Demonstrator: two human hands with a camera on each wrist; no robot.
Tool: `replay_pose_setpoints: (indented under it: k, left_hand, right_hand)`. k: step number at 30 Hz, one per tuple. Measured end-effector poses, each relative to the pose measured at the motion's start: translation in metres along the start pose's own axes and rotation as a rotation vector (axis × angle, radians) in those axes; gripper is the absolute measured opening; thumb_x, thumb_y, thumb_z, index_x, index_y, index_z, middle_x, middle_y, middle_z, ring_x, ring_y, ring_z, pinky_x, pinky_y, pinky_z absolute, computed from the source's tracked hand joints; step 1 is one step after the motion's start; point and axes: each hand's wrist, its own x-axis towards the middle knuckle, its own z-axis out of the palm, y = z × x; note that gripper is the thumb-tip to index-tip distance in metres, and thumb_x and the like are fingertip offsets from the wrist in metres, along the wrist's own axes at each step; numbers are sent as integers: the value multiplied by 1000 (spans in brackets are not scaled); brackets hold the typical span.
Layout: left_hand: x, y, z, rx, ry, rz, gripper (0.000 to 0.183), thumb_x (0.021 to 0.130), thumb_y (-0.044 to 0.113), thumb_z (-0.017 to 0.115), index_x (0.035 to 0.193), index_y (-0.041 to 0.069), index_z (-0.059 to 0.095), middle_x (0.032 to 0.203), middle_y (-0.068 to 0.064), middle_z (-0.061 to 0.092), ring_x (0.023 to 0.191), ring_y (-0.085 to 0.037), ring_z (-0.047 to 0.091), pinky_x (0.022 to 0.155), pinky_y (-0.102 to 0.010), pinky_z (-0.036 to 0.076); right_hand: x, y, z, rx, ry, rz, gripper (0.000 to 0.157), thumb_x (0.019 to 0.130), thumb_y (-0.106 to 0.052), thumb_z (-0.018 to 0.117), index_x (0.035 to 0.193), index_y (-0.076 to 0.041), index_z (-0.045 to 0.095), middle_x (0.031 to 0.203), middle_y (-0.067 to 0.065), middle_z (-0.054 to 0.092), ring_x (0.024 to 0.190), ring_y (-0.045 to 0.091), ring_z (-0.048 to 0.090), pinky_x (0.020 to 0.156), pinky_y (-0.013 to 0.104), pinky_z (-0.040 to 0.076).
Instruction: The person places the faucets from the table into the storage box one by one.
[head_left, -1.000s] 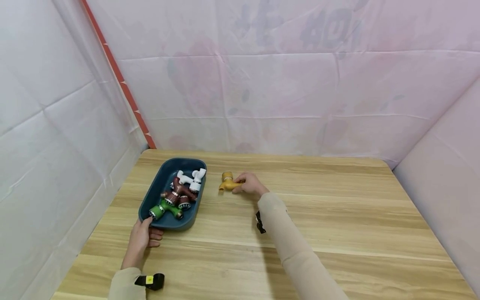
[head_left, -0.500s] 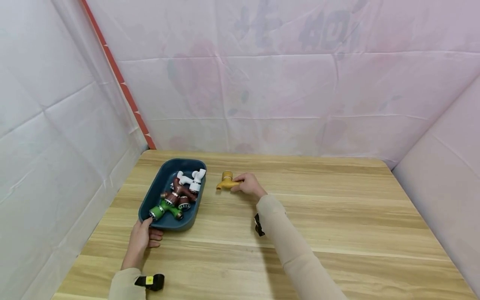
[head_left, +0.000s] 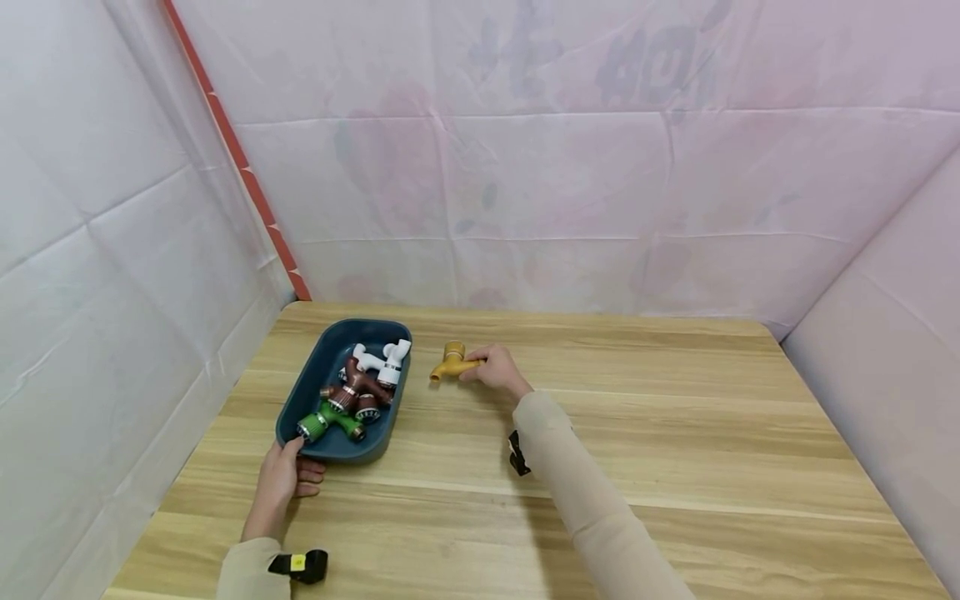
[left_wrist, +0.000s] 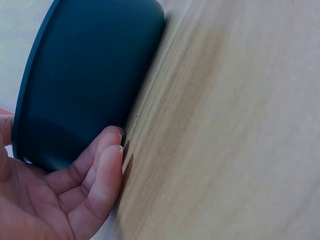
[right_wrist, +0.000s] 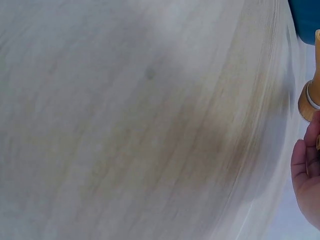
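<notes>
My right hand (head_left: 497, 370) pinches a yellow tap (head_left: 452, 365) by its right end in the head view. The tap's spout points left, and its round knob stands on the far side. Only part of the tap (right_wrist: 314, 92) shows at the right edge of the right wrist view. At the near left corner of a dark blue plastic basin (head_left: 291, 400), my left hand (head_left: 279, 479) holds the rim, thumb over it and fingers along the outside wall. White taps (head_left: 392, 364), brown taps (head_left: 358, 385) and a green tap (head_left: 327, 419) lie in the basin.
The wooden table (head_left: 675, 450) reaches out to the right of both hands. White cloth walls (head_left: 555, 183) enclose it at the back and sides. A red strip (head_left: 240, 158) runs up the left back corner.
The yellow tap has shifted slightly left in my right hand's pinch, toward the basin, then moved little. My left hand and the basin keep their places.
</notes>
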Motion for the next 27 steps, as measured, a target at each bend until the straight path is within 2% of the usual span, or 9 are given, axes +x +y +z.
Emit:
replay_pose_setpoints:
  k: [8, 16, 21, 27]
  left_hand:
    - [0, 0, 0, 22, 10, 5, 45, 97, 25, 24, 130, -5, 23, 65, -5, 61, 56, -15, 59, 48, -32, 53]
    - [-1, 0, 0, 32, 11, 7, 44, 97, 25, 24, 129, -5, 25, 65, -4, 62, 56, -15, 59, 47, -32, 52]
    - [-1, -1, 0, 31, 13, 4, 44, 97, 26, 24, 128, -5, 25, 65, -4, 62, 56, -15, 59, 47, -32, 52]
    - [-1, -1, 0, 26, 13, 5, 45, 97, 27, 24, 129, -5, 24, 65, -4, 62, 56, -15, 59, 48, -33, 53]
  right_hand:
    - [-1, -4, -5, 59, 14, 32, 30, 69, -8, 78, 97, 0, 70, 98, 13, 67, 94, 25, 59, 79, 31, 50]
    - [1, -12, -17, 120, 56, 0, 28, 68, -2, 77, 95, 3, 70, 97, 17, 66, 81, 24, 60, 68, 28, 51]
    - [1, -16, -22, 137, 71, 3, 31, 67, 0, 77, 96, 5, 69, 99, 19, 66, 84, 24, 60, 68, 26, 51]
    - [2, -20, -23, 123, 68, 9, 33, 69, -2, 76, 100, 3, 68, 102, 18, 65, 91, 26, 60, 72, 28, 52]
